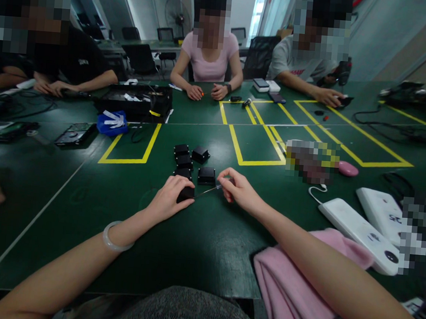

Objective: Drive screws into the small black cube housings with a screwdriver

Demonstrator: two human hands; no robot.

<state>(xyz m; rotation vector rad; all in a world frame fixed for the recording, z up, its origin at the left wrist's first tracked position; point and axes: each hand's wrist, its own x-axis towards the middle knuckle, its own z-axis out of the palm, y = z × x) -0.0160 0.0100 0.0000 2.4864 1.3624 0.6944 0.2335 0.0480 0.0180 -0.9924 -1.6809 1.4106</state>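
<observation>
My left hand [171, 195] is closed around a small black box [185, 193] resting on the green table. In my right hand [238, 188] a slim screwdriver [207, 190] is pinched between the fingers. Its thin metal shaft points left, with the tip at the right side of the held box; whether it touches a screw is too small to tell. Just beyond my hands sit several similar black boxes, among them one box [206, 175] near the shaft, a tilted box [200, 154] and a column of boxes [183, 160] behind my left hand.
A pink cloth [295, 284] hangs over the table's front edge below my right forearm. White power banks [362, 235] and a pink mouse-like object [347, 168] lie to the right. Across the table, several people sit near a black case [136, 104] and a blue bag [111, 123].
</observation>
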